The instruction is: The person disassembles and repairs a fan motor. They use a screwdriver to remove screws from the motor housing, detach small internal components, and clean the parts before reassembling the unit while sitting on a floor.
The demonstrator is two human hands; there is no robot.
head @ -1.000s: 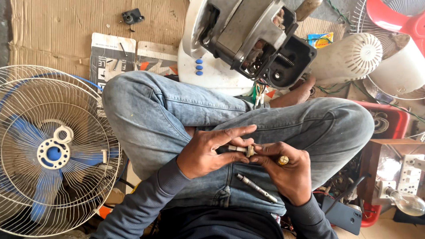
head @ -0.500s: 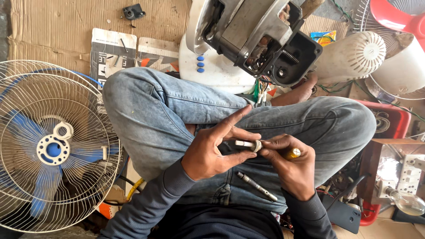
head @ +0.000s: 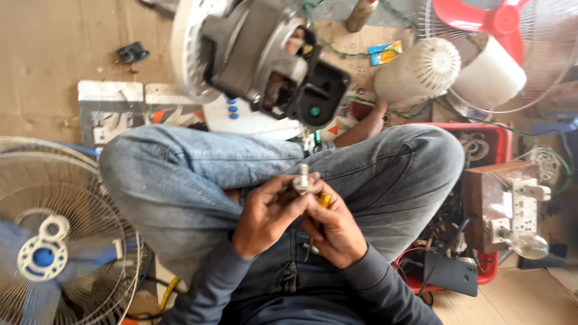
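I sit cross-legged in blue jeans with both hands together over my lap. My left hand [head: 265, 215] pinches a small silver metal shaft part [head: 302, 178] upright between thumb and fingers. My right hand [head: 336, 232] is closed around a yellow-handled screwdriver [head: 323, 202], its tip close to the metal part. A second metal tool [head: 310, 248] lies on my lap under the hands, mostly hidden.
An opened fan motor housing [head: 265, 57] with a black switch box stands in front of my knees. A fan with blue blades and a wire guard [head: 54, 241] lies at left. A white fan motor [head: 421, 72], a red-bladed fan [head: 500, 24], a red tray [head: 500, 144] and a wooden socket board with a bulb [head: 512, 210] are at right.
My hands have turned the metal part from lying sideways to standing upright and pulled closer together. The view has shifted, so the scene sits lower and nearer.
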